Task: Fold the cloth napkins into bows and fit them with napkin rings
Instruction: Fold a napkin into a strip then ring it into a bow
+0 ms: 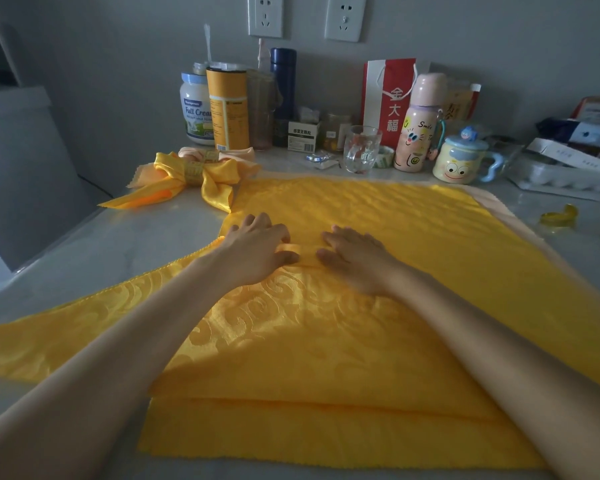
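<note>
A large yellow patterned napkin [378, 216] lies spread over the table, its near part folded into layers. At its middle a small raised pleat [300, 252] runs between my hands. My left hand [257, 247] pinches this pleat between thumb and curled fingers. My right hand [355, 259] lies flat on the cloth, its fingertips touching the pleat's other end. A finished yellow bow [201, 180] with a gold napkin ring [193, 169] sits at the far left, with a peach bow [238, 154] behind it. Loose yellow napkin rings [558, 218] lie at the right.
A peach cloth [496, 204] peeks out under the napkin's far right edge. Along the wall stand tins [227, 109], bottles, a drinking glass [361, 148], a cartoon mug [459, 161] and a red bag [388, 98]. Boxes and an egg tray [565, 176] crowd the far right.
</note>
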